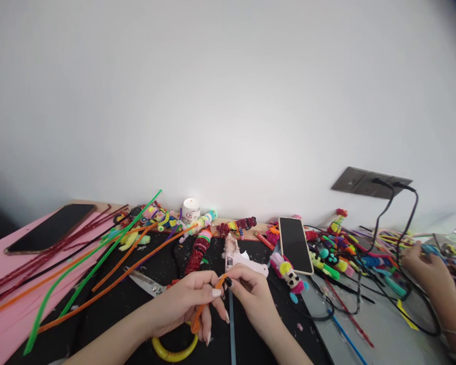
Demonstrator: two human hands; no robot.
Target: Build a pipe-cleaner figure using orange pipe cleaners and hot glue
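Note:
Between my two hands is a short orange pipe cleaner (199,312), bent or twisted at its lower end. My left hand (182,299) grips it between thumb and fingers. With thumb and forefinger, my right hand (253,294) pinches its upper tip. Just behind my hands lies a pale glue gun (247,263). Open scissor blades (146,284) show left of my left hand, partly covered by it. A yellow ring (175,352) rests below that hand; I cannot tell whether it belongs to the scissors. Behind is a dark red, banded pipe-cleaner figure (198,251).
Long green pipe cleaners (95,276) cross the left side near a dark phone (51,228). A paper cup (191,210) stands by the wall. Another phone (295,246) leans at right beside a pink-and-yellow figure (289,274). Black cables (416,218) hang from an outlet. A co-worker's hand (425,268) works far right.

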